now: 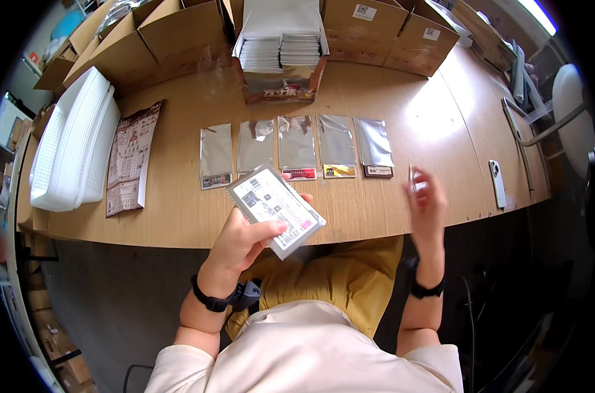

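My left hand (235,242) grips a stack of flat silver packets (276,209), thumb on top. The upper face carries a white printed label, and the stack is tilted above the table's near edge. Out to the right, my right hand (426,196) is raised and slightly blurred. Its fingers pinch a thin, pale, flat thing (412,178) seen edge-on, too unclear to name. Between and beyond my hands, several silver packets lie in a row, with a red-banded packet (297,145) in the middle and a brown-banded packet (374,143) at the right end.
An opened display box (281,85) filled with upright packets stands behind the row. Cardboard boxes (179,39) line the back. Stacked white plastic baskets (71,144) and a printed brown sheet (132,160) sit at the left. A phone (497,183) lies at the right.
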`<state>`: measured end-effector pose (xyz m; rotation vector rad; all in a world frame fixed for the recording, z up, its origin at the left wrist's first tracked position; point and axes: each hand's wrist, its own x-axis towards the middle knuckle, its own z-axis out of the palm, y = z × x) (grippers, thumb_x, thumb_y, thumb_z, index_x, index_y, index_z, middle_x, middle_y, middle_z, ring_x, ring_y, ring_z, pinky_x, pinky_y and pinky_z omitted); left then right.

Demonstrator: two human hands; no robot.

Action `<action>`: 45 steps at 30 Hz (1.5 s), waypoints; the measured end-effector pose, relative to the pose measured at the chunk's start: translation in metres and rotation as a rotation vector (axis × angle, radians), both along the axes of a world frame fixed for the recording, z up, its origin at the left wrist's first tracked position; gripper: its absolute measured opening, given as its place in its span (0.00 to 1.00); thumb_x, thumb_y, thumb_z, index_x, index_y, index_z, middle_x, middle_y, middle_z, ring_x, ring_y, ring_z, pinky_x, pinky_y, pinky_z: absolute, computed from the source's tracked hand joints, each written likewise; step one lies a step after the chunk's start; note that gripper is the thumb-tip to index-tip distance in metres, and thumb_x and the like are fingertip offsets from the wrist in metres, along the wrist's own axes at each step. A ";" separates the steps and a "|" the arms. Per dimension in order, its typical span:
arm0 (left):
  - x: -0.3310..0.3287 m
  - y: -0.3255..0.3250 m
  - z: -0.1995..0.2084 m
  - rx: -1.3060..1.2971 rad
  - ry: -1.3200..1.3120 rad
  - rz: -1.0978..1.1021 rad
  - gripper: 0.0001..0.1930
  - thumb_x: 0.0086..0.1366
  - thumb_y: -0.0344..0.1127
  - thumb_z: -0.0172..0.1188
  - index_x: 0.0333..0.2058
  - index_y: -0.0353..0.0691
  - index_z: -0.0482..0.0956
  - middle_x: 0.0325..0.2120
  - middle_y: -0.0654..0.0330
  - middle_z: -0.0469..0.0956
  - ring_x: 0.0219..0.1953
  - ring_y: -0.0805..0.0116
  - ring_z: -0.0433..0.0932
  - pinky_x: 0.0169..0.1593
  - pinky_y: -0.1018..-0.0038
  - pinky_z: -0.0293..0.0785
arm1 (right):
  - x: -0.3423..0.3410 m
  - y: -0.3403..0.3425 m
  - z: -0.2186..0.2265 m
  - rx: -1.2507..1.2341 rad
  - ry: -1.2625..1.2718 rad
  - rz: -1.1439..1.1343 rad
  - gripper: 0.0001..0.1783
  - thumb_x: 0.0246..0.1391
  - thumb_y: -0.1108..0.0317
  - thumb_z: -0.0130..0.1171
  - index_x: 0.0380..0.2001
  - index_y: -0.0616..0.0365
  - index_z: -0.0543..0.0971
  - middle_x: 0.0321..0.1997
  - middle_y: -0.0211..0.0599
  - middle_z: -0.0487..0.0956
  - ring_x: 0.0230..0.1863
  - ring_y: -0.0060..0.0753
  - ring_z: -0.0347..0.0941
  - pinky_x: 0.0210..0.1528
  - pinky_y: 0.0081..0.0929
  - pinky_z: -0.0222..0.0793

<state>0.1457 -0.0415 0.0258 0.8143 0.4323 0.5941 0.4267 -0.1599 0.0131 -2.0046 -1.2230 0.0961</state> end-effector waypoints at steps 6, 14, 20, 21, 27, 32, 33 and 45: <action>0.004 -0.009 0.004 0.146 0.102 -0.084 0.45 0.48 0.35 0.65 0.62 0.31 0.51 0.52 0.42 0.68 0.54 0.56 0.71 0.57 0.65 0.67 | -0.101 0.005 0.032 -0.053 1.228 0.518 0.19 0.54 0.76 0.57 0.48 0.60 0.65 0.29 0.31 0.74 0.24 0.17 0.69 0.22 0.14 0.62; 0.004 -0.013 -0.011 -0.143 -0.240 0.031 0.37 0.60 0.49 0.60 0.61 0.39 0.54 0.57 0.46 0.62 0.62 0.56 0.60 0.58 0.62 0.66 | -0.102 0.016 0.029 -0.097 1.890 0.560 0.14 0.54 0.79 0.56 0.42 0.59 0.66 0.25 0.32 0.72 0.21 0.18 0.63 0.21 0.15 0.54; 0.000 -0.016 -0.007 -0.124 -0.210 0.075 0.30 0.64 0.45 0.56 0.59 0.37 0.59 0.50 0.49 0.70 0.53 0.57 0.71 0.59 0.61 0.66 | -0.104 0.021 0.023 -0.115 1.932 0.520 0.11 0.57 0.77 0.54 0.42 0.61 0.67 0.27 0.34 0.73 0.21 0.18 0.63 0.22 0.15 0.57; 0.000 -0.017 -0.007 -0.196 -0.200 0.111 0.29 0.63 0.45 0.56 0.57 0.36 0.61 0.49 0.49 0.71 0.53 0.57 0.71 0.58 0.62 0.66 | -0.105 0.021 0.023 -0.122 1.914 0.530 0.11 0.57 0.76 0.54 0.43 0.61 0.67 0.27 0.34 0.74 0.22 0.18 0.63 0.23 0.15 0.58; 0.001 -0.013 -0.005 -0.557 -0.225 0.313 0.22 0.62 0.47 0.59 0.42 0.31 0.72 0.45 0.49 0.73 0.52 0.54 0.72 0.57 0.64 0.72 | -0.125 0.024 0.022 0.345 0.301 0.505 0.18 0.47 0.82 0.57 0.44 0.58 0.77 0.35 0.36 0.74 0.26 0.25 0.65 0.28 0.19 0.64; 0.001 -0.016 -0.001 -0.503 -0.204 0.317 0.27 0.63 0.49 0.55 0.48 0.27 0.67 0.46 0.48 0.72 0.54 0.55 0.70 0.58 0.63 0.70 | -0.128 0.029 0.018 0.511 -0.095 0.484 0.24 0.35 0.85 0.63 0.41 0.54 0.81 0.33 0.36 0.71 0.27 0.29 0.65 0.28 0.23 0.63; 0.000 -0.015 -0.002 -0.470 -0.191 0.315 0.30 0.64 0.50 0.54 0.51 0.26 0.64 0.47 0.48 0.72 0.54 0.56 0.70 0.59 0.63 0.69 | -0.129 0.030 0.019 0.525 -0.074 0.470 0.24 0.35 0.85 0.63 0.40 0.54 0.82 0.32 0.35 0.70 0.27 0.29 0.64 0.27 0.23 0.63; 0.000 -0.015 -0.006 -0.457 -0.154 0.354 0.18 0.62 0.44 0.59 0.43 0.37 0.72 0.41 0.56 0.75 0.50 0.60 0.74 0.53 0.66 0.75 | -0.134 0.039 0.027 0.490 -0.059 0.421 0.15 0.34 0.82 0.66 0.31 0.58 0.81 0.24 0.32 0.67 0.23 0.28 0.63 0.22 0.22 0.59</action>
